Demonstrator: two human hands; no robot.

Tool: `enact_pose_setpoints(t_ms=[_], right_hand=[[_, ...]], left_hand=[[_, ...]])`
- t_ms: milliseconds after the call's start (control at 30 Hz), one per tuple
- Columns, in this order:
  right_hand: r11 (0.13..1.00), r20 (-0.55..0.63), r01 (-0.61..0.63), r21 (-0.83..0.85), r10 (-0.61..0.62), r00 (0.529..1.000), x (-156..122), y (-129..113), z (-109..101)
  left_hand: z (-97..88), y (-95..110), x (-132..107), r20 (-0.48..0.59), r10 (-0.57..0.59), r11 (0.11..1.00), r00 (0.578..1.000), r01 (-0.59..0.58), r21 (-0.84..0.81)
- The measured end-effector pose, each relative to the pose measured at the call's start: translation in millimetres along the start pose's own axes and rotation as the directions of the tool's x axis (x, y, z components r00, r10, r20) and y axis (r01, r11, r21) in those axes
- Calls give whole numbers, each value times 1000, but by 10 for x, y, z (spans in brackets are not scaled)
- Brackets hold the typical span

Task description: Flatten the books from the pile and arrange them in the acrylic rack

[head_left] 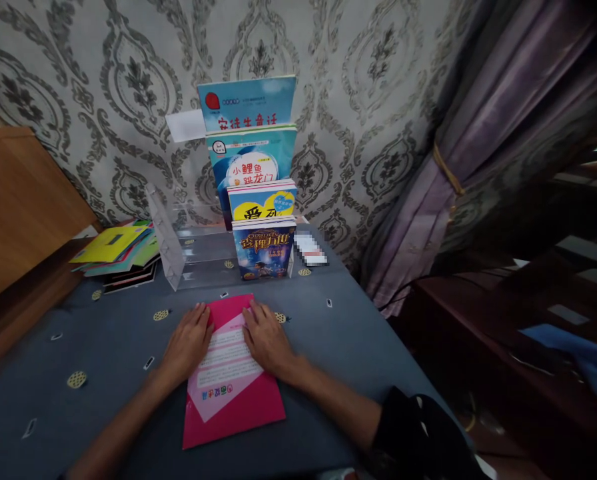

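A pink booklet with a pale tilted panel of printed text lies on the dark blue tablecloth in front of me. My left hand rests over its left edge, fingers stretched out toward the far corner. On the opposite side my right hand lies across the right edge, its fingers flat near the top of the cover. Beyond the booklet stands a clear acrylic rack. Several books stand in it in tiers, with a dark blue book at the front and a teal book at the back.
Left of the rack lies a loose stack of thin booklets, a yellow one on top. A blurred-out white item is right of the rack. Patterned wallpaper rises behind, a tied purple curtain hangs right, and a wooden panel borders the left.
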State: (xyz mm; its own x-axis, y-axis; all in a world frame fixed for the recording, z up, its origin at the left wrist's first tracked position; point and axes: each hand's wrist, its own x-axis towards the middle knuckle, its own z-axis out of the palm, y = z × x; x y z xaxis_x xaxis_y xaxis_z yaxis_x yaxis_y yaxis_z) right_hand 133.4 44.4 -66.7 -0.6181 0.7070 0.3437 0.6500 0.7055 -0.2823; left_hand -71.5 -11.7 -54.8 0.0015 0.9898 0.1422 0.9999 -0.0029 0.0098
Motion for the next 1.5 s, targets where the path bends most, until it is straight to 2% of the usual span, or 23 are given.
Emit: enact_pose_setpoints(t_ms=[300,467,633,867,1200,1333,1500], right_hand=[[999,-30,35,-8,-35,999,4,13,3],[997,-42,35,66,-32,999,5,47,-26],[988,-39,10,152,-4,999,84,151,-45],[968,-12,-51,247,56,998,218,292,-74],[897,3,-94,431,103,995,344,547,13],[837,26,-122,534,128,991,372,581,-8],[823,74,-183,538,171,983,381,579,-20]], left_hand=[[207,183,223,-145,148,977,978,-167,-133],[332,256,393,-220,279,928,935,-322,-189],[371,305,532,-278,382,858,881,-450,-247],[376,329,564,-291,368,854,883,-445,-269],[302,372,536,-269,400,848,876,-465,-253],[277,387,535,-268,405,845,874,-470,-256],[262,371,546,-274,447,811,852,-515,-278]])
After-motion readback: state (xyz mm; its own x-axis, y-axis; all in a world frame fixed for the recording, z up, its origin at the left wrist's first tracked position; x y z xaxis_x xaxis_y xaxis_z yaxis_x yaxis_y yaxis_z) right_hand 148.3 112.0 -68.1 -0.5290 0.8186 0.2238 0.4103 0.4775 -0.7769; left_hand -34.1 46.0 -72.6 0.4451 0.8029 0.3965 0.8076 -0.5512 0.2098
